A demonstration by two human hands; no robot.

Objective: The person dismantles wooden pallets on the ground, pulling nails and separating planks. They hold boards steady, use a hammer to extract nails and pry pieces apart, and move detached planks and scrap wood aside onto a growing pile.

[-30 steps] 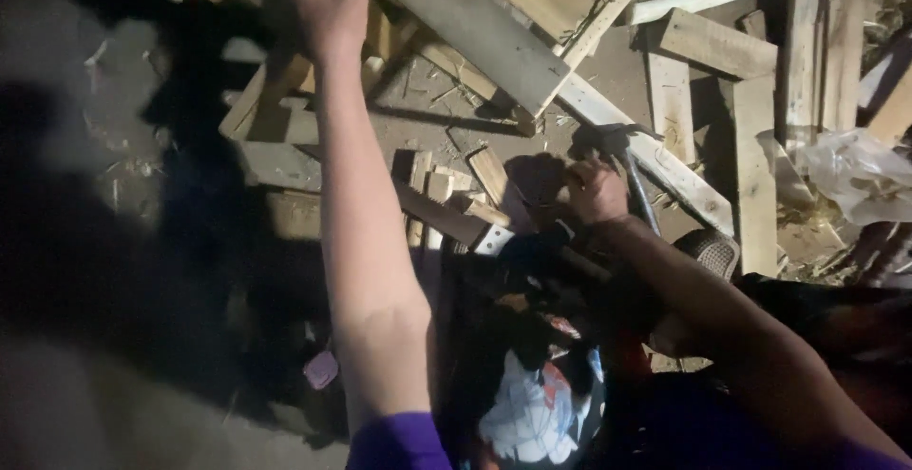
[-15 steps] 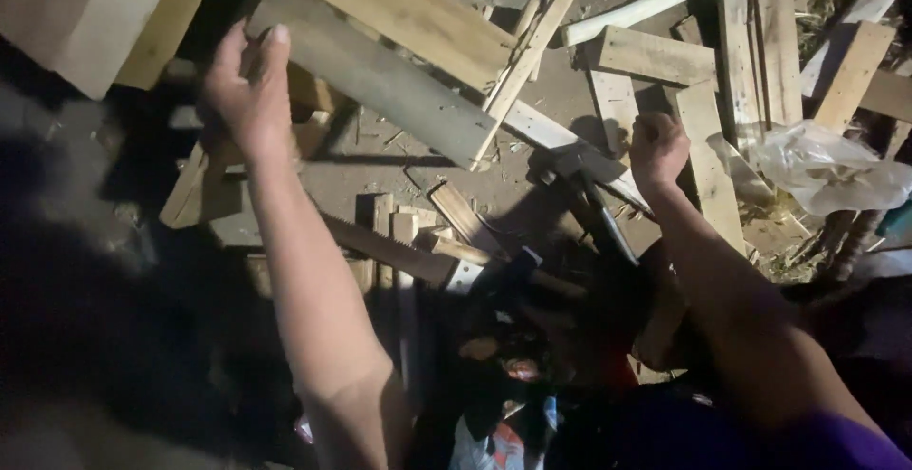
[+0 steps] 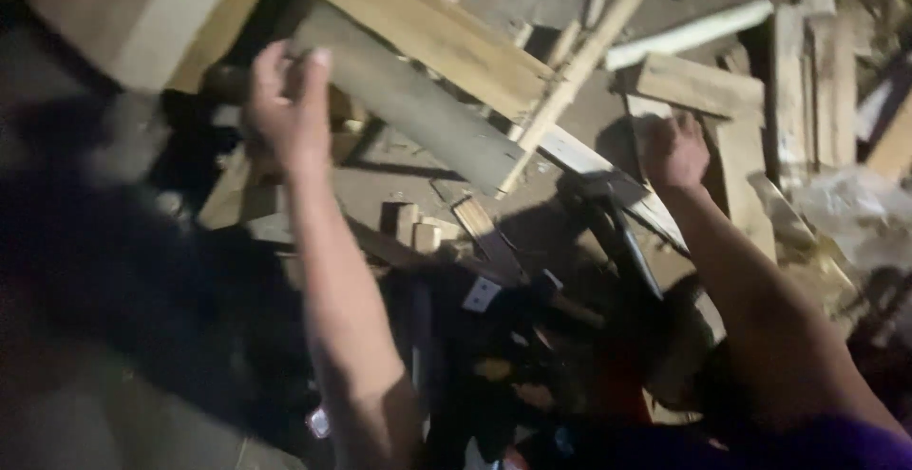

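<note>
My left hand (image 3: 285,109) grips the near end of a grey weathered plank (image 3: 418,109) that lies slanted across a pile of scrap wood. A paler wide plank (image 3: 432,33) rests just behind it. My right hand (image 3: 674,152) reaches out over short boards (image 3: 698,85) at the right, fingers curled; whether it holds anything is unclear. A hammer (image 3: 613,218) with a dark handle lies between my arms, its head by a thin white slat (image 3: 589,161).
Loose planks and offcuts cover the dirt ground. A large pale board (image 3: 123,14) fills the top left. Crumpled clear plastic (image 3: 850,209) lies at the right. Dark tool clutter (image 3: 494,337) sits near my body.
The view has shifted down and left. My left hand has closed on the grey plank's end. My right hand has let go of the hammer and moved up to the short boards.
</note>
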